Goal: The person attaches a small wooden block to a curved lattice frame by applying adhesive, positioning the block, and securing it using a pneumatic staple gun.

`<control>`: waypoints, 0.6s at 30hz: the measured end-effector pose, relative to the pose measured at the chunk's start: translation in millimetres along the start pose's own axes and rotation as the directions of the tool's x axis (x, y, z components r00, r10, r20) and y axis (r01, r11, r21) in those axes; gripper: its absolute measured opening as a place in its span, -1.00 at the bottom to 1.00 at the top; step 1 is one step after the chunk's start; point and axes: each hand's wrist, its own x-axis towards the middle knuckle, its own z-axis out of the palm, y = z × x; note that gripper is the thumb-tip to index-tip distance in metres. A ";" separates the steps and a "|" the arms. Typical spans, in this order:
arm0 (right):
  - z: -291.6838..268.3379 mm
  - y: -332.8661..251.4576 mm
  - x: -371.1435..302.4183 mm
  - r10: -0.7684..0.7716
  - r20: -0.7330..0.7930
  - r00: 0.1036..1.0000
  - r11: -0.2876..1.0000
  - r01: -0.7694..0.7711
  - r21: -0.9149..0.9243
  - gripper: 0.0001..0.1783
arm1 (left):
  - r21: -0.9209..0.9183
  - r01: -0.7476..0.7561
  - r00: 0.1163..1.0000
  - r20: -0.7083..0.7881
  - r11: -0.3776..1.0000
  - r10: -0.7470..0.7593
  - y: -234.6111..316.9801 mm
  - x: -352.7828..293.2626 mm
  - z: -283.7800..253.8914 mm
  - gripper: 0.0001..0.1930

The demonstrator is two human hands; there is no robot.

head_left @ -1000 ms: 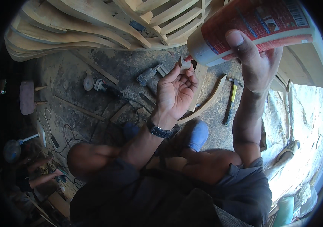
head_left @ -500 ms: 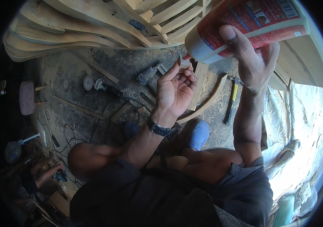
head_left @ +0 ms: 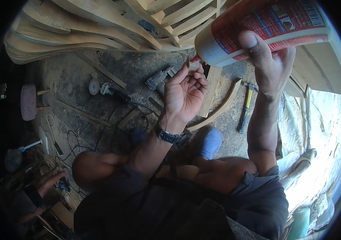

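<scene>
My right hand (head_left: 272, 66) is closed round a large glue bottle (head_left: 254, 36), white with a red label, tipped on its side high at the right. Its red nozzle (head_left: 195, 59) points down-left at a small piece of wood (head_left: 193, 67). Between the thumb and fingers of my left hand (head_left: 186, 94) that small piece is pinched, palm turned up. The nozzle tip is at or very close to the piece; whether they touch I cannot tell. Any glue on the wood is hidden from me.
A curved wooden frame (head_left: 86, 32) with slats spans the far side. On the dusty floor lie an angle grinder (head_left: 114, 93), a nail gun (head_left: 156, 79), a hammer (head_left: 246, 106) and a curved wood strip (head_left: 222, 106). Another person's arm (head_left: 52, 180) shows at lower left.
The bottle in my right hand has shifted slightly right and its nozzle a little left. My left hand stays nearly still. At lower left, the other person has moved a little.
</scene>
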 end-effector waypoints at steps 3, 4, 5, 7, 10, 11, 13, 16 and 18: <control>4.7 -2.8 -3.8 0.039 0.020 0.999 0.999 -0.039 -0.010 -0.58 | 0.012 -0.001 1.000 0.003 1.000 0.001 2.4 -1.2 -4.8 -0.74; 5.0 -5.4 -4.2 0.040 0.013 0.999 0.999 -0.039 -0.023 -0.59 | 0.010 0.005 1.000 0.007 1.000 -0.005 1.1 -0.2 -5.2 -0.74; 2.6 -2.7 -3.3 0.017 -0.010 1.000 1.000 -0.017 -0.021 -0.59 | -0.004 0.011 1.000 -0.005 1.000 -0.011 -0.3 0.7 -4.9 -0.74; -2.1 3.0 -2.9 -0.028 -0.055 0.998 1.000 0.027 -0.012 -0.59 | -0.028 0.015 0.999 -0.032 0.999 -0.016 -2.0 1.5 -3.7 -0.73; -7.6 -0.7 -3.5 0.032 -0.094 0.995 0.999 -0.029 0.027 -0.59 | -0.022 0.011 1.000 0.017 1.000 -0.011 -3.1 0.0 -2.2 -0.72; -8.3 -0.6 -3.4 0.025 -0.096 0.995 0.999 -0.022 0.029 -0.59 | -0.021 0.009 1.000 0.015 1.000 -0.009 -3.9 -0.2 -1.3 -0.72; -6.4 0.8 -3.3 0.019 -0.085 0.996 0.999 -0.016 0.032 -0.59 | -0.017 0.002 1.000 0.008 1.000 -0.001 -4.5 -1.2 -0.1 -0.71; -5.5 3.6 -4.1 0.029 -0.039 0.999 0.999 -0.028 0.021 -0.59 | -0.049 0.027 0.999 -0.022 0.998 -0.028 -4.8 -2.4 0.6 -0.71; -8.2 3.8 -2.8 0.033 -0.017 0.999 0.999 -0.033 0.001 -0.59 | -0.044 0.030 1.000 0.006 0.999 -0.030 -5.4 -1.0 -1.7 -0.71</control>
